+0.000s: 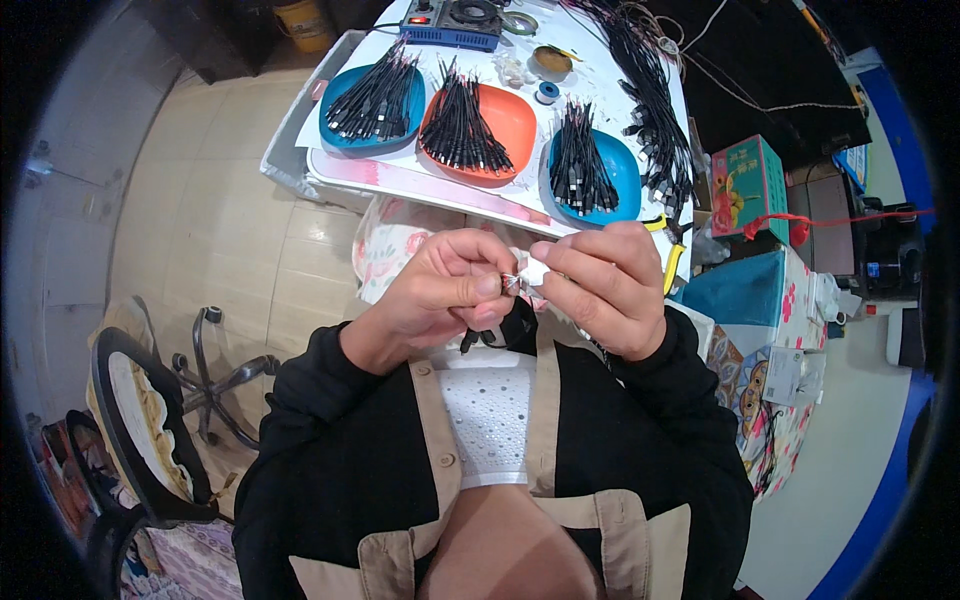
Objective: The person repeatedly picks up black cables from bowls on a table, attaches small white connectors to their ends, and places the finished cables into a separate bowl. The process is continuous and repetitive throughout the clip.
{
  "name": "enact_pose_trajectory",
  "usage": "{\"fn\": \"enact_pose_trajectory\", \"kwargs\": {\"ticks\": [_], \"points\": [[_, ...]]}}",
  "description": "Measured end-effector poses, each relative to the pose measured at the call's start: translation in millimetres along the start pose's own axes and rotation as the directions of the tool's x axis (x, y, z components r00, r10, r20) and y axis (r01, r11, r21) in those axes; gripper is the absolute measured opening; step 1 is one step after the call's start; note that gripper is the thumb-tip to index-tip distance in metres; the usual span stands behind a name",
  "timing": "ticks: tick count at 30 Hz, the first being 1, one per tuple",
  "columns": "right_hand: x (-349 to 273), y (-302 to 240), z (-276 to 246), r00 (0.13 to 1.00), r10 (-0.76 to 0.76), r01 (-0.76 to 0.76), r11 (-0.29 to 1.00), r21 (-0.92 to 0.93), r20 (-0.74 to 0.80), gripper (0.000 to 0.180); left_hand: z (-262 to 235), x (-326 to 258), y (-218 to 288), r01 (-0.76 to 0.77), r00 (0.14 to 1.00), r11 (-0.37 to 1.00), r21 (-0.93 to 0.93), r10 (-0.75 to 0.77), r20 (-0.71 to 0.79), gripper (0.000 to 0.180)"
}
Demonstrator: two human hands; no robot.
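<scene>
Beyond the hands: three shallow trays, two blue (372,100) (595,175) and one orange (478,125) between them, each holding one bundle of black cables. One loose cable heap (655,110) further right. One green box (748,185) rightward.

We note pale tiled floor (210,230) on the left, swivel chair base (215,375) near left, black round-backed chair (140,440) nearer, white worktable (400,180) far centre, dark cloth-covered surface (770,70) far right, blue wall trim (880,510) near right.
</scene>
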State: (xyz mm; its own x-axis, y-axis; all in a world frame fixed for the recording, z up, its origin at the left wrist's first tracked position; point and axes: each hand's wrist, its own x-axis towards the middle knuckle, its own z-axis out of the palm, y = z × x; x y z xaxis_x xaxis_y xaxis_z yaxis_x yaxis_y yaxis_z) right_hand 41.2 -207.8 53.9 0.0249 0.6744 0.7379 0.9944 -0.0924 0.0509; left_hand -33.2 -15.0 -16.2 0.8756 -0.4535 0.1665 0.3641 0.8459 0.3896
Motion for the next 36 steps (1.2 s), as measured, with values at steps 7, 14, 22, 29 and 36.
{"fn": "enact_pose_trajectory", "kwargs": {"ticks": [7, 14, 22, 29, 36], "points": [[6.1, 4.0, -1.8, 0.996, -0.066, 0.057, 0.989, 0.135, 0.065, 0.023, 3.7, -4.0, -0.7, 0.049, 0.999, 0.998, 0.033, -0.049, -0.011, 0.015], [-6.1, 5.3, -13.6, 0.745, 0.28, -0.653, 0.493, 0.576, 0.605, 0.007, 11.7, 1.2, 14.5, -0.206, 0.975, 0.263, 0.943, 0.139, 0.174, 0.018], [-18.8, -10.6, -15.6, 0.438, 0.442, -0.836, -0.12, 0.536, 0.782, 0.011, 13.8, 2.1, 23.4, -0.231, 0.969, 0.3, 0.926, 0.154, 0.192, 0.014], [-4.2, -7.8, -3.5, 0.924, 0.34, -0.381, 0.766, 0.518, 0.178, 0.023, 13.4, -2.4, 11.1, -0.018, 0.996, 0.804, 0.594, 0.067, -0.061, 0.012], [-13.6, -13.3, 2.0, 0.832, 0.475, -0.528, 0.52, 0.671, 0.286, 0.015, 19.4, -4.6, 9.3, -0.003, 0.992, 0.716, 0.699, 0.09, -0.088, 0.015]]}}
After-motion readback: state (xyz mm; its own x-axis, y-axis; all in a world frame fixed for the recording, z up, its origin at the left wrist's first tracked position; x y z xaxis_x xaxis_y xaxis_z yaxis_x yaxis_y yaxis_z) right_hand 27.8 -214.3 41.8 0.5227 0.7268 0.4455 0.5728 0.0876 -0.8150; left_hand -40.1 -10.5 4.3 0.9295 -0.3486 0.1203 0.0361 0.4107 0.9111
